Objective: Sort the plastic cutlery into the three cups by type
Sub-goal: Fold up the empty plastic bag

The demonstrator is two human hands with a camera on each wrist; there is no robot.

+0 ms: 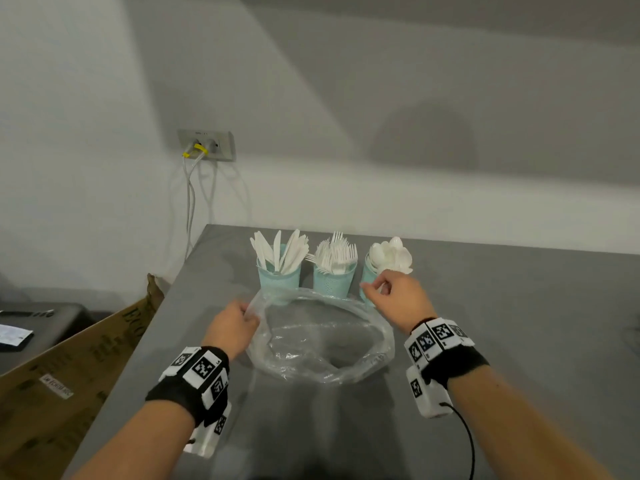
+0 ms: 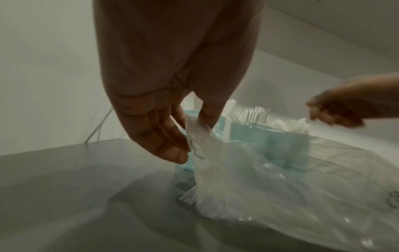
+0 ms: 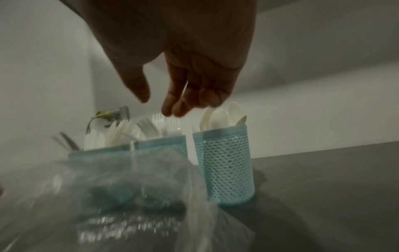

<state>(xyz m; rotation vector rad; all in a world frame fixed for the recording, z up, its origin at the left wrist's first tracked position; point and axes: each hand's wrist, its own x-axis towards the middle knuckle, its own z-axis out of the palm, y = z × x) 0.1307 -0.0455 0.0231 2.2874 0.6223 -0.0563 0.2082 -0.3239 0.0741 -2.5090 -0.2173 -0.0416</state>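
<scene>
Three light-blue mesh cups stand in a row at the back of the grey table (image 1: 519,323). The left cup (image 1: 278,277) holds white knives (image 1: 280,249), the middle cup (image 1: 334,282) white forks (image 1: 334,254), the right cup (image 3: 226,163) white spoons (image 1: 391,254). In front of them lies a clear plastic bag (image 1: 322,341) with its mouth held wide; I see no cutlery in it. My left hand (image 1: 239,322) pinches the bag's left rim (image 2: 194,129) between thumb and fingers. My right hand (image 1: 391,292) hovers in front of the spoon cup, fingers loosely curved and holding nothing (image 3: 172,102).
A wall socket (image 1: 206,145) with white cables hangs behind the table's left corner. A cardboard box (image 1: 69,368) leans against the table's left edge. The table's right and near parts show bare grey surface.
</scene>
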